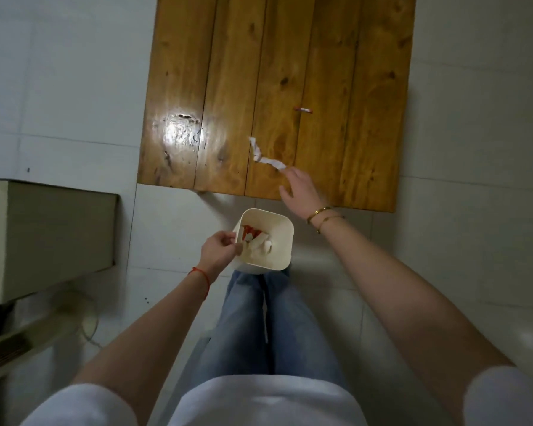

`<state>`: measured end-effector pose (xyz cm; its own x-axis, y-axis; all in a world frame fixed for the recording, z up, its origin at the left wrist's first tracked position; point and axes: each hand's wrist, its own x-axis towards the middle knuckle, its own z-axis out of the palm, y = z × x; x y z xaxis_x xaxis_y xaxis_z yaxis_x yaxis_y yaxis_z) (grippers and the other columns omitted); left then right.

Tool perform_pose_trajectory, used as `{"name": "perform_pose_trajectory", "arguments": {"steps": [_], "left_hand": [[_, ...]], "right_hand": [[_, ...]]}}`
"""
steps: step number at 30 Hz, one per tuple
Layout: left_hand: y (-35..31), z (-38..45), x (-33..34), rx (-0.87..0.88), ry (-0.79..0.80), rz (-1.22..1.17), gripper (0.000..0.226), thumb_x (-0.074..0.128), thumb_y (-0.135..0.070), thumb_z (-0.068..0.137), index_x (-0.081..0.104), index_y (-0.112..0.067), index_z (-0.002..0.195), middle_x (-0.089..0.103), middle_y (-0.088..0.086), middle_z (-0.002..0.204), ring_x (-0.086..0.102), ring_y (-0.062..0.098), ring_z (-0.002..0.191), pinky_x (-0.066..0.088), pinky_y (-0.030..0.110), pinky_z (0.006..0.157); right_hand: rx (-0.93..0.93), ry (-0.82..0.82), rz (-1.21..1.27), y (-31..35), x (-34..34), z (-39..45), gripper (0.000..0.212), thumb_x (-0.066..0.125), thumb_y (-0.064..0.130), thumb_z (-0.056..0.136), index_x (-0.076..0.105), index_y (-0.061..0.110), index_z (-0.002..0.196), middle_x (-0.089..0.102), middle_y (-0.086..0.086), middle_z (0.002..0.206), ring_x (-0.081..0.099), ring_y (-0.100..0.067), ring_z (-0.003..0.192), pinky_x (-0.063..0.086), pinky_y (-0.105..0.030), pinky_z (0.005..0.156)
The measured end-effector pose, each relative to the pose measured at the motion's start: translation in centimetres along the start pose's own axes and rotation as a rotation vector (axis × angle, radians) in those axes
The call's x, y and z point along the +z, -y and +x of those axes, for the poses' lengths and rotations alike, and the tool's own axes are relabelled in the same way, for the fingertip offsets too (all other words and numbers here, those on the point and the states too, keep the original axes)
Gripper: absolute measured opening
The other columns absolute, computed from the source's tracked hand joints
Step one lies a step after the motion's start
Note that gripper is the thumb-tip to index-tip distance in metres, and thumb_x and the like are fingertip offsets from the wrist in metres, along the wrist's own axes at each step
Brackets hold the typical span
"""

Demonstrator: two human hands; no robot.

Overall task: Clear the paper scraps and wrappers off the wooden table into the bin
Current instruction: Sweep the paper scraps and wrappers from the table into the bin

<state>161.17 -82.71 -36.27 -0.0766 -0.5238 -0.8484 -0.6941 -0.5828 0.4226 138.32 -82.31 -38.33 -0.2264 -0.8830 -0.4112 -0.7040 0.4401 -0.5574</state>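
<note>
A twisted white paper scrap (pixel 263 155) lies on the wooden table (pixel 222 96) near its front edge. My right hand (pixel 299 187) reaches over that edge and its fingertips pinch the scrap's near end. Farther back on the table rests a small red and white wrapper (pixel 302 110). My left hand (pixel 220 249) grips the left rim of a cream plastic bin (pixel 282 241), held in front of my legs just short of the table. Inside the bin lie white paper pieces and red wrappers (pixel 254 238).
The floor is pale tile all around. A grey-beige box-shaped unit (pixel 46 232) stands at the left with a cable on the floor beneath it. My legs in blue jeans (pixel 268 327) are directly under the bin.
</note>
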Motion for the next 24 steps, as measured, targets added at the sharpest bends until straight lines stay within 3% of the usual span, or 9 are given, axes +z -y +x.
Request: {"name": "perform_pose_trajectory", "arguments": {"steps": [5,10,14,19,24], "left_hand": [[2.3,3.6,0.1,-0.041,-0.033,-0.013,0.034,0.067,-0.008,0.073,0.064,-0.009,0.107,0.068,0.008,0.100,0.063,0.024,0.096,0.054,0.035,0.088],[3.9,6.9,0.5,-0.043,-0.056,-0.036,0.036,0.066,-0.008,0.072,0.064,-0.010,0.107,0.068,0.005,0.098,0.064,0.021,0.093,0.054,0.031,0.083],[4.3,8.8,0.9,-0.042,-0.058,-0.067,0.036,0.066,-0.008,0.072,0.065,-0.010,0.108,0.069,0.006,0.100,0.064,0.022,0.094,0.054,0.033,0.086],[4.3,9.7,1.5,-0.053,-0.069,-0.127,0.036,0.066,-0.008,0.074,0.065,-0.010,0.110,0.070,0.006,0.101,0.064,0.022,0.097,0.053,0.036,0.092],[3.9,9.5,2.0,-0.048,-0.068,-0.170,0.035,0.066,-0.009,0.074,0.065,-0.008,0.109,0.071,0.006,0.099,0.065,0.021,0.095,0.053,0.036,0.091]], "right_hand": [[-0.073,0.022,-0.062,-0.5,3.3,4.8,0.042,0.046,0.019,0.094,0.043,0.007,0.134,0.043,-0.012,0.142,0.037,-0.025,0.132,0.037,-0.040,0.107],[-0.136,0.034,-0.149,-1.9,5.8,7.6,0.058,0.045,0.021,0.094,0.024,0.013,0.147,0.023,-0.007,0.156,0.019,-0.023,0.143,0.024,-0.037,0.113],[-0.191,0.040,-0.227,-2.3,7.0,8.9,0.059,0.042,0.023,0.095,0.020,0.013,0.149,0.018,-0.003,0.158,0.010,-0.021,0.146,0.015,-0.039,0.116],[-0.304,0.046,-0.271,-2.5,8.6,5.6,0.055,0.040,0.024,0.096,0.025,0.010,0.147,0.023,-0.005,0.157,0.012,-0.021,0.146,0.012,-0.034,0.117],[-0.406,0.244,-0.254,-3.0,10.5,-1.2,0.051,0.036,0.030,0.098,0.030,0.013,0.145,0.030,-0.006,0.154,0.020,-0.019,0.144,0.022,-0.038,0.117]]}}
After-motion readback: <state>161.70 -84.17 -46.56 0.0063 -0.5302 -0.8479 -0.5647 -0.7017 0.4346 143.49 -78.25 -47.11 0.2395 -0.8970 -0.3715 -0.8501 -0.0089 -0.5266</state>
